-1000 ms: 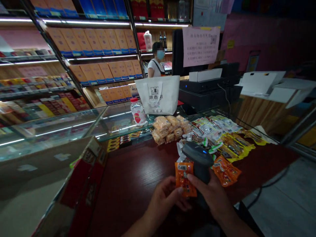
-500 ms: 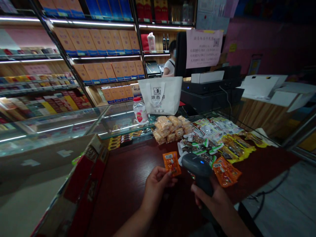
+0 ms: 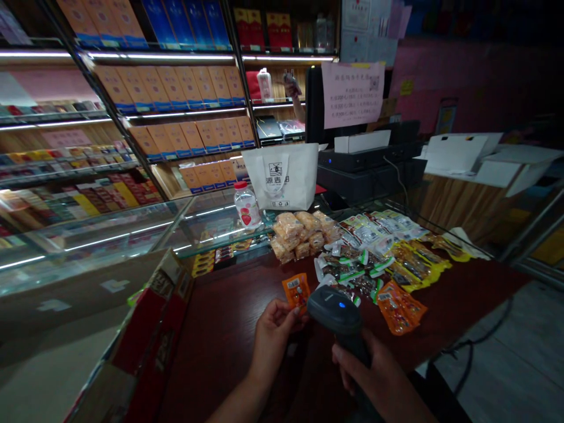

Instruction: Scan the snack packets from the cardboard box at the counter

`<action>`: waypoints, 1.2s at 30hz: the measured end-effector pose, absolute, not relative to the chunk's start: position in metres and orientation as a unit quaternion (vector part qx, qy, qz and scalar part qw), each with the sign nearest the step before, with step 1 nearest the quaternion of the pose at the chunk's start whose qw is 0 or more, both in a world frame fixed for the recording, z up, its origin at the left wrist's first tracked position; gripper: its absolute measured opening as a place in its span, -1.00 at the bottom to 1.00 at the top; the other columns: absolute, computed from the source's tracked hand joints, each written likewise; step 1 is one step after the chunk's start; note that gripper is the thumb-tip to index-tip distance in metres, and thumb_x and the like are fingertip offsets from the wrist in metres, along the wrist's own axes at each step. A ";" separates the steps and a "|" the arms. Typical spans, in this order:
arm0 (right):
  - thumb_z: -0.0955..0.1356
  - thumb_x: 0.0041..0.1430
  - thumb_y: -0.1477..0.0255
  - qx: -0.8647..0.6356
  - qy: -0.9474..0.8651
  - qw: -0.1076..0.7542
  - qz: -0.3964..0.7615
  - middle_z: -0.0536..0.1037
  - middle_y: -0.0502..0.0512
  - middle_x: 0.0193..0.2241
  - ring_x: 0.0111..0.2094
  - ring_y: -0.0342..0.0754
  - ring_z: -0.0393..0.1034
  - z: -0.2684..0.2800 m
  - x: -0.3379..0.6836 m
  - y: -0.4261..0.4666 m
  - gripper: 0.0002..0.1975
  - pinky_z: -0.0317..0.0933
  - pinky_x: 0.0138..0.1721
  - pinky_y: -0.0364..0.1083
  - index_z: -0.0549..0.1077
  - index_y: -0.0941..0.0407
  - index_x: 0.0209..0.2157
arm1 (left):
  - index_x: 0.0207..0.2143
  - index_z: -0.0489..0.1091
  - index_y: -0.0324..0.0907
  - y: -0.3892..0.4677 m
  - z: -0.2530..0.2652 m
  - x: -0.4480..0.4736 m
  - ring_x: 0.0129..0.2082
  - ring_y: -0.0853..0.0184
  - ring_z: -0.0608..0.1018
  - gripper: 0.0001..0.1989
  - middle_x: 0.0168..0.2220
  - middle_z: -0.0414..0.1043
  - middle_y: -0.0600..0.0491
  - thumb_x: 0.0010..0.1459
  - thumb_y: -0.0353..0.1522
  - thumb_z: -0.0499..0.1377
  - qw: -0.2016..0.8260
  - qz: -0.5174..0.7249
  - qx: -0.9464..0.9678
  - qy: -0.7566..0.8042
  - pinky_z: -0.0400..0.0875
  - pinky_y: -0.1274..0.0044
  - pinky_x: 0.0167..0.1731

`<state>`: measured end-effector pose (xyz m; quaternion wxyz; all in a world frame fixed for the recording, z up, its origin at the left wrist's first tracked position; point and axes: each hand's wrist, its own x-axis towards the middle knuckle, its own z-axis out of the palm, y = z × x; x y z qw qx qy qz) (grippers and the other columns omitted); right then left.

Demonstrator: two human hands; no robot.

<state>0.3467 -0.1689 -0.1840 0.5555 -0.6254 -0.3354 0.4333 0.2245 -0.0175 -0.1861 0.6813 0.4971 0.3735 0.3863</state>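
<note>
My left hand [image 3: 277, 326] pinches an orange snack packet [image 3: 296, 291] by its lower edge, just above the dark red counter [image 3: 220, 329]. Wrapped round the handle of a barcode scanner [image 3: 335, 312] is my right hand [image 3: 368, 364]. The scanner's head, with a blue light on top, is close to the packet's right side. To the right lie more orange packets [image 3: 400, 306]. Behind the scanner are green-and-clear snack packets [image 3: 352, 265], yellow packets [image 3: 416, 267], whitish packets [image 3: 374, 226] and a pile of wrapped tan snacks [image 3: 299, 233].
A white tote bag [image 3: 282, 176] and a red-capped bottle [image 3: 247, 205] stand on the glass case. A monitor [image 3: 314, 106] with a paper sign is behind them. An open carton [image 3: 152, 329] borders the left. Another person's hand [image 3: 291, 85] shows near the shelves.
The view has shifted slightly. The scanner has come nearer to the orange packet, moving left. The person behind has raised a hand beside the monitor.
</note>
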 end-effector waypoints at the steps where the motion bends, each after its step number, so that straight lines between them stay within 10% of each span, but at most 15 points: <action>1: 0.37 0.12 0.06 -0.624 -0.336 0.556 0.435 0.40 -0.13 -0.69 -0.65 -0.14 0.30 -0.184 0.346 -0.168 -0.62 0.20 -0.56 -0.16 0.36 0.11 -0.29 | -0.51 0.29 -0.21 -0.017 -0.186 0.224 -0.56 0.39 0.57 -0.50 -0.54 0.53 0.11 -0.30 -0.14 0.50 0.681 0.386 0.499 0.371 0.50 0.60 -0.51; 21: 0.45 -0.14 -0.08 -0.619 -0.284 0.595 0.426 0.46 -0.05 -0.60 -0.64 -0.12 0.35 -0.202 0.341 -0.150 -0.42 0.22 -0.60 -0.17 0.37 0.12 -0.30 | -0.54 0.31 -0.20 -0.018 -0.183 0.224 -0.56 0.37 0.55 -0.50 -0.54 0.53 0.10 -0.34 -0.15 0.51 0.689 0.384 0.490 0.372 0.49 0.57 -0.49; 36: 0.40 0.04 -0.02 -0.650 -0.312 0.586 0.369 0.40 -0.09 -0.71 -0.65 -0.10 0.31 -0.176 0.343 -0.173 -0.56 0.21 -0.55 -0.13 0.39 0.10 -0.37 | -0.53 0.27 -0.20 -0.019 -0.188 0.225 -0.55 0.34 0.60 -0.47 -0.54 0.55 0.07 -0.34 -0.12 0.50 0.685 0.378 0.493 0.381 0.48 0.59 -0.52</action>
